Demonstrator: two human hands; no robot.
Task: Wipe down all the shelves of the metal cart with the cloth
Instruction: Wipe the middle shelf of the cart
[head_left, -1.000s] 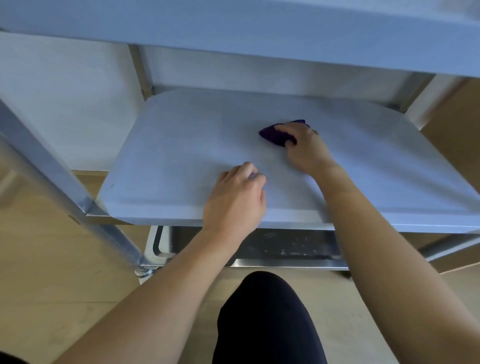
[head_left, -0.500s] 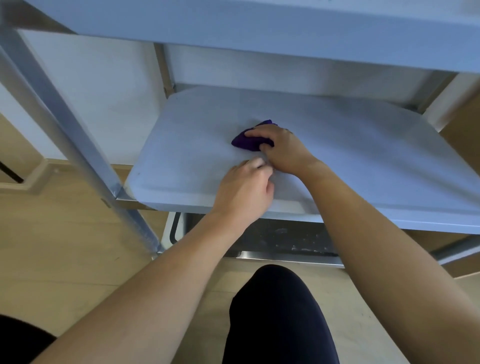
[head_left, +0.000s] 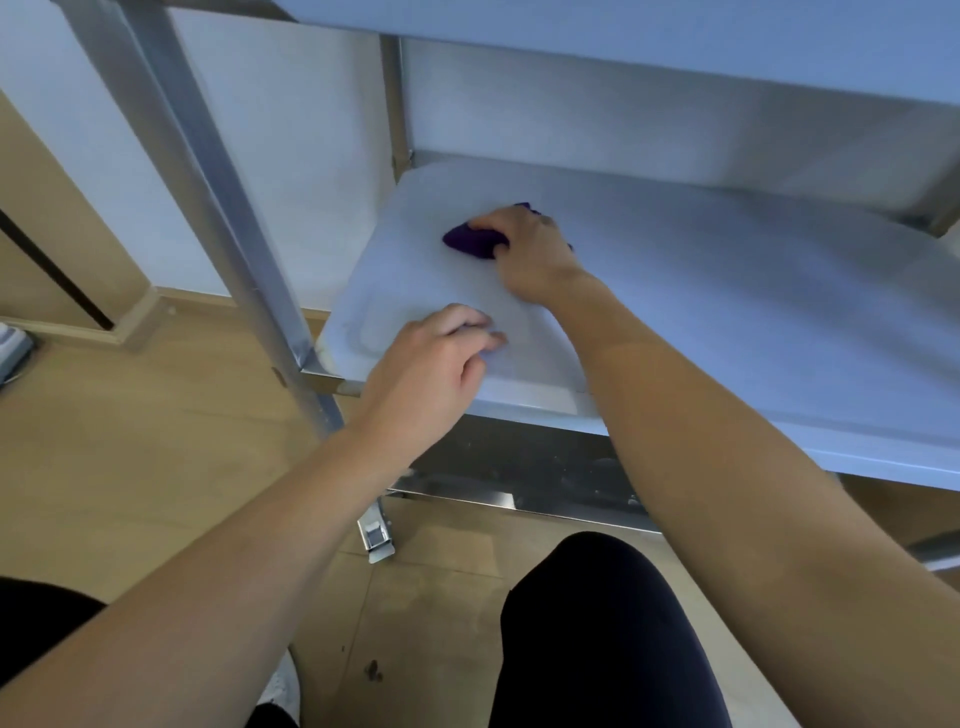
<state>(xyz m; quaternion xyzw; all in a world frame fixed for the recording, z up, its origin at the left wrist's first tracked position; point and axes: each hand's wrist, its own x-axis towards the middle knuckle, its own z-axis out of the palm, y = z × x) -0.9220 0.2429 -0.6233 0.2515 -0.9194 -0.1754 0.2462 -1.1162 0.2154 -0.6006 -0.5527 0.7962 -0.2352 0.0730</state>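
Gripping purple cloth (head_left: 470, 244), right hand (head_left: 532, 257)

No writing, label, brand mark or number is showing legibly anywhere in this view. The shelf (head_left: 727, 312), the upright post (head_left: 208, 182) and the purple cloth (head_left: 470, 241) are all presenting plain, unmarked surfaces to the camera.
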